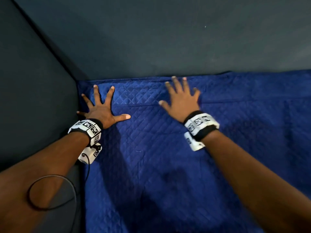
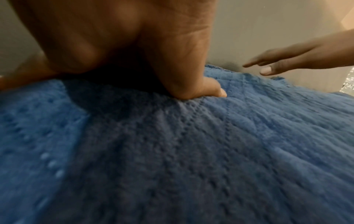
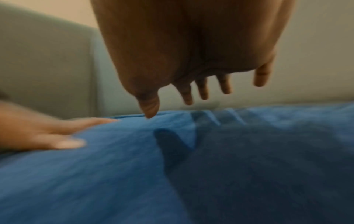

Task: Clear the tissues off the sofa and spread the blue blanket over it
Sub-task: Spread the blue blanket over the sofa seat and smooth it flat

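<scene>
The blanket already lies spread over the sofa seat, its far edge running along the foot of the backrest and its left edge against the armrest. No tissues show anywhere in view, so clearing looks done, though only this corner of the sofa is visible. What seems left is smoothing: a straight fold line crosses the cloth near the far edge, and how the blanket lies further right cannot be seen. The left hand is fully open, fingers splayed wide, pressed flat on the blanket in the corner by the armrest; the left wrist view shows its thumb bearing down on the quilting. The right hand is also open with fingers spread, holding nothing; the right wrist view shows it hovering just above the cloth, casting a shadow.
</scene>
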